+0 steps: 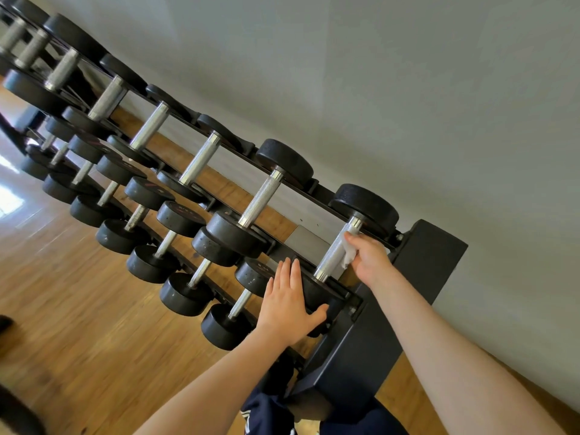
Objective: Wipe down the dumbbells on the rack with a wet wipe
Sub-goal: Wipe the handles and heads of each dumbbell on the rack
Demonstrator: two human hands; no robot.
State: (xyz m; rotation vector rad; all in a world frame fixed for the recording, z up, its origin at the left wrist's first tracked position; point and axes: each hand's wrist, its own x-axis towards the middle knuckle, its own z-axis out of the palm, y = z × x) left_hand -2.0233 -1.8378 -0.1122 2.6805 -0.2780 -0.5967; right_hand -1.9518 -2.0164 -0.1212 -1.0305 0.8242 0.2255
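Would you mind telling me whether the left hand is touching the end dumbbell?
Touching. The head view shows the left hand lying flat on the near black head of the end dumbbell, thumb hooked round its edge.

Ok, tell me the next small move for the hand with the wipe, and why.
Probably slide the right hand down the handle toward the near weight. The wipe sits at the handle's upper part, so the lower stretch looks unwiped, and the left hand steadies that weight.

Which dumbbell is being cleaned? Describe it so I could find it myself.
Start at the black rack against the grey wall and follow its top row to the end nearest the person. The last dumbbell there is it: only its handle has a white wipe pressed on by the right hand, while the left hand steadies its near head.
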